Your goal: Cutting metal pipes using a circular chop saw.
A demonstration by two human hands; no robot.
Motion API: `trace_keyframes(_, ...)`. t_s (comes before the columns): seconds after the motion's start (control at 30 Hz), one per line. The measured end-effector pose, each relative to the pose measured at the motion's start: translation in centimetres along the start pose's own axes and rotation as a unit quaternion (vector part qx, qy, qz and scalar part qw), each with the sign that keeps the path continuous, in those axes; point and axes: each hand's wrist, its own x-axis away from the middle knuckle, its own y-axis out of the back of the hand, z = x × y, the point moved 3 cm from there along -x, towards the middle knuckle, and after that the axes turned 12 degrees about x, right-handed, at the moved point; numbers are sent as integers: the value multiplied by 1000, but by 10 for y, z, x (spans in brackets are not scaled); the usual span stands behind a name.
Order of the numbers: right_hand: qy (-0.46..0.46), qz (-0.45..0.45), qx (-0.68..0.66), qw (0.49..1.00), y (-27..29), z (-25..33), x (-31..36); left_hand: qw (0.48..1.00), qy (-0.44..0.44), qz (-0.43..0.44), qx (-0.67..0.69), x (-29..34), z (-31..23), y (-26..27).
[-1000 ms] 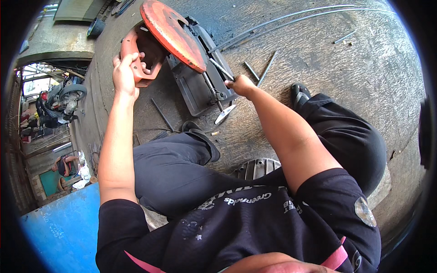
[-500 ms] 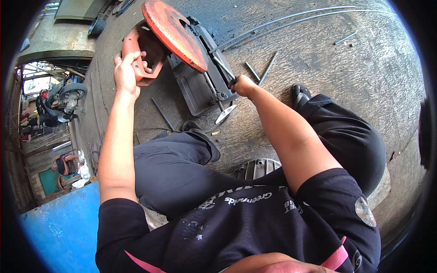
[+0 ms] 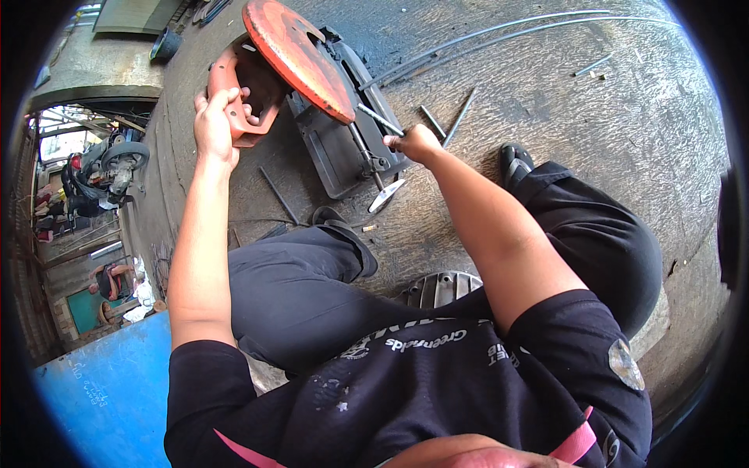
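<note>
A chop saw with an orange guard [image 3: 292, 58] and a dark base [image 3: 324, 160] stands on the floor in front of me. My left hand [image 3: 216, 129] is closed round its orange handle [image 3: 225, 74]. To the right of the guard, my right hand [image 3: 419, 145] grips a short metal rod [image 3: 380, 118]. The rod's far end lies by the lower edge of the guard, above the base; whether it touches the saw I cannot tell. A clamp screw with a flat silver handle [image 3: 386, 196] sticks out of the base toward me.
Long thin rods [image 3: 499, 35] run from the saw to the far right. Short cut rods [image 3: 460, 117] lie right of it, another rod [image 3: 278, 195] to its left. My legs flank a ribbed metal piece [image 3: 441, 288]. Far left are a motorcycle [image 3: 117, 168], a person [image 3: 111, 282] and a blue panel [image 3: 109, 390].
The short rod in my right hand has swung slightly, its far end now nearer me and apart from the long rods. My left hand and the saw have stayed in place.
</note>
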Motion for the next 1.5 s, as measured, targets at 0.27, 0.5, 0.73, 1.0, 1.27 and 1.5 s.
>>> trace_keyframes(0.27, 20, 2, 19, 1000, 10, 13, 6, 1000, 0, 5, 4, 1, 0, 0)
trace_keyframes(0.5, 72, 24, 53, 996, -1, 22, 0, 1000, 1, 4, 3, 0, 0, 0)
trace_keyframes(0.73, 75, 19, 132, 988, -12, 30, -1, 1000, 1, 5, 1, -2, 2, 2)
trace_keyframes(1.0, 89, -1, 116, 989, -20, 32, -3, 1000, 2, 9, 9, -4, 3, 3)
trace_keyframes(1.27, 109, -54, 130, 984, -26, 25, 5, 1000, 10, 21, 19, -2, 0, 1)
trace_keyframes(1.5, 112, -76, 122, 983, -27, 24, 5, 999, 11, 23, 20, -2, 0, 0)
